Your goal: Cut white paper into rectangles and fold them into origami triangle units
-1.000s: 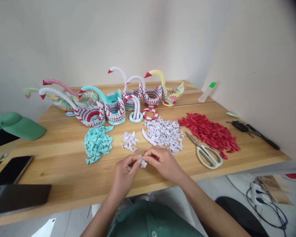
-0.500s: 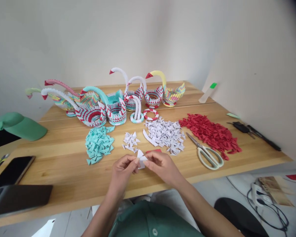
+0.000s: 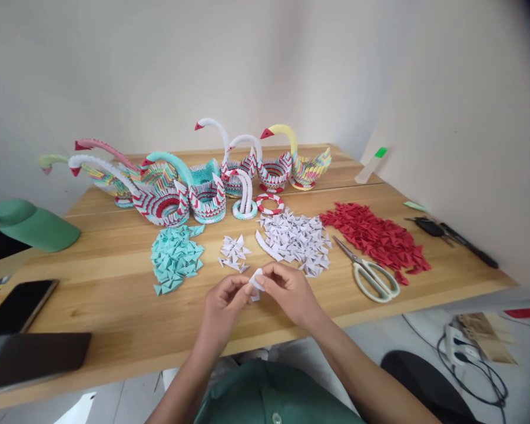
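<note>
Between my two hands is a small folded piece of white paper (image 3: 257,279), held above the front of the table. My left hand (image 3: 226,299) pinches its left side between thumb and fingers. From the other side, my right hand (image 3: 287,291) grips it with thumb and forefinger, hiding part of the paper. Just beyond my hands lie a few loose white paper triangles (image 3: 234,249) and a larger heap of white triangles (image 3: 297,240). A curved strip of joined white pieces (image 3: 267,246) rests at that heap's left edge.
Turquoise triangles (image 3: 176,258) are piled at left, red triangles (image 3: 380,238) at right. Scissors (image 3: 373,277) lie near the red pile. Several paper swans, including a yellow one (image 3: 311,168), stand behind a red-and-white ring (image 3: 270,204). A phone (image 3: 20,306) and green cap (image 3: 35,224) are at left.
The white paper has been turned and folded smaller between my fingers. My right hand has shifted slightly left and up over it, covering the red piece seen behind it before.
</note>
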A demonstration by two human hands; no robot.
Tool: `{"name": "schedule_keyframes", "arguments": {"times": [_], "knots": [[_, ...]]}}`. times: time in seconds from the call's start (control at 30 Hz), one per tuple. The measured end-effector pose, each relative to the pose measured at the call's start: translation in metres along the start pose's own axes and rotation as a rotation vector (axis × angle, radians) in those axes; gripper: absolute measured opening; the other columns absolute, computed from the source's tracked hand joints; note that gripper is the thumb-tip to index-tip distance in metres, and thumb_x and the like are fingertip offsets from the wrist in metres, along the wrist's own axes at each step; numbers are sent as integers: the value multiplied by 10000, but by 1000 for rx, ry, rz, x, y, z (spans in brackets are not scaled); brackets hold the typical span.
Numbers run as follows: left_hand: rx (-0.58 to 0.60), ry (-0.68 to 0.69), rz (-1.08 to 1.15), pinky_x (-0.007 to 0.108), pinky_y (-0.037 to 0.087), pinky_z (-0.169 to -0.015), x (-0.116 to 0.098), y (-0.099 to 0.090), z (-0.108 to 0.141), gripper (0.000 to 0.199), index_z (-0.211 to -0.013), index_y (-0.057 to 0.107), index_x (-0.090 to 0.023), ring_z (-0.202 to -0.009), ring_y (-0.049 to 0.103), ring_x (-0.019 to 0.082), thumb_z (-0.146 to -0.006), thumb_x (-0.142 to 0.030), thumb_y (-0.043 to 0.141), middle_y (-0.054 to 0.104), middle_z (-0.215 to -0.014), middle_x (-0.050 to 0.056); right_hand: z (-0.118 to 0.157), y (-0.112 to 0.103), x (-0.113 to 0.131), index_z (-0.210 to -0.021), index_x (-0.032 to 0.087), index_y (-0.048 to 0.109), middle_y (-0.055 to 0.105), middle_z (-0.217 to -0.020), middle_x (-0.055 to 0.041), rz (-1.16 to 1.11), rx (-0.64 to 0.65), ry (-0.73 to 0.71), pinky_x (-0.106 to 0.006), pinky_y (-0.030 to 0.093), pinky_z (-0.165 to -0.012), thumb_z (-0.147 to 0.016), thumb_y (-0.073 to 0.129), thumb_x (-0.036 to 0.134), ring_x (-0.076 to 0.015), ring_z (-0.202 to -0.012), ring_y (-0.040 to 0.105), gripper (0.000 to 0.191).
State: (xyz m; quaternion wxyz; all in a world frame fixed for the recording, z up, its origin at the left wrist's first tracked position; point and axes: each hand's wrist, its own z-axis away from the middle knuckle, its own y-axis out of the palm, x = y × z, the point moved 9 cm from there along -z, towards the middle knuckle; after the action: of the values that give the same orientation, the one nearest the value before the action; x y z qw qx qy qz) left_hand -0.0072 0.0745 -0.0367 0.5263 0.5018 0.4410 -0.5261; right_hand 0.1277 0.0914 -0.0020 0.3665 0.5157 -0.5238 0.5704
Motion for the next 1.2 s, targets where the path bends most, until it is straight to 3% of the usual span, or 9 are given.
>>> {"name": "schedule_keyframes", "arguments": {"times": [0.17,0.33,0.57,0.8,1.03,1.2], "knots": [[-2,-92,118,236,450,-560,8,6,-1,279,-702,670,-144,-566,579,130,-729,-418,712,689,-646,37,1,9,-6,-700,193,582,591,-627,17,-153,23,22,-250,464,-586,-864,592,380,-132,-597,555,248],[-26,-63,112,222,433,-519,2,4,-2,262,-671,688,-143,-516,558,116,-707,-397,735,671,-580,23,0,1,-14,-707,194,556,569,-617,31,-131,-70,53,-233,431,-555,-816,647,370,-119,-580,517,226],[-26,-59,156,203,412,-500,6,3,-2,214,-661,706,-146,-487,546,98,-735,-345,726,668,-559,17,0,-1,-13,-682,190,524,540,-615,37,-60,-64,48,-231,391,-549,-821,632,326,-108,-569,477,222],[-48,-49,153,194,404,-494,4,4,-1,209,-657,683,-145,-478,532,91,-746,-332,711,640,-527,1,-1,-2,-9,-678,196,520,599,-656,18,-20,-85,-4,-235,426,-575,-816,617,270,-123,-608,546,183],[-31,16,75,204,429,-525,-3,-2,-3,191,-742,659,-148,-538,557,108,-759,-335,694,676,-626,18,-2,-1,3,-685,196,541,646,-729,2,36,-58,-109,-244,437,-638,-811,611,219,-135,-688,588,146],[-36,85,3,208,420,-543,-6,-6,-3,184,-693,651,-149,-548,543,109,-783,-308,668,642,-599,12,-3,7,-12,-813,195,570,585,-687,30,-146,-14,22,-229,412,-575,-792,651,268,-117,-619,533,112]]}}
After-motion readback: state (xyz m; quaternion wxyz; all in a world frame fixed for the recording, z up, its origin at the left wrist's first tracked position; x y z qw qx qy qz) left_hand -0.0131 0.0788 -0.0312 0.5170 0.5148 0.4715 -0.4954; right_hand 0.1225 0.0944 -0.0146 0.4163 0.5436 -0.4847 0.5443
